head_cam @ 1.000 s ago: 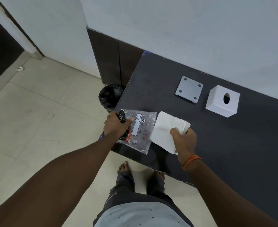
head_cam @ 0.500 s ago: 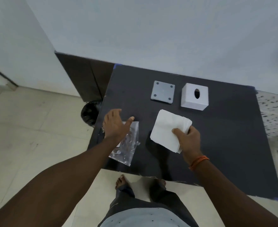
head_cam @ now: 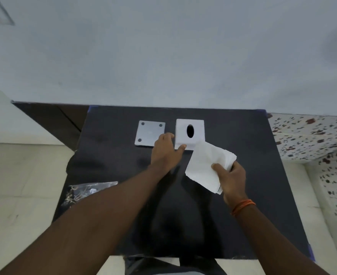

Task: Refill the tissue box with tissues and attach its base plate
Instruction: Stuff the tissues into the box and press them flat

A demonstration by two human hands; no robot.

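Left hand [head_cam: 164,150] at box [head_cam: 190,133], right hand [head_cam: 231,176] holding tissues [head_cam: 206,165].
Box sits at 12 o'clock on desk [head_cam: 243,195], hole up; left grip spread, thumb touching its near-left corner. Plate [head_cam: 148,132] at 9 o'clock of box. Right grip pinches tissues.

The left arm stretches far forward, its hand [head_cam: 164,153] palm-down with the fingers [head_cam: 168,136] loosely spread and the thumb angled out to the right. The right arm is bent closer in, an orange band at its wrist; that hand [head_cam: 231,178] is pinched closed, thumb on top.
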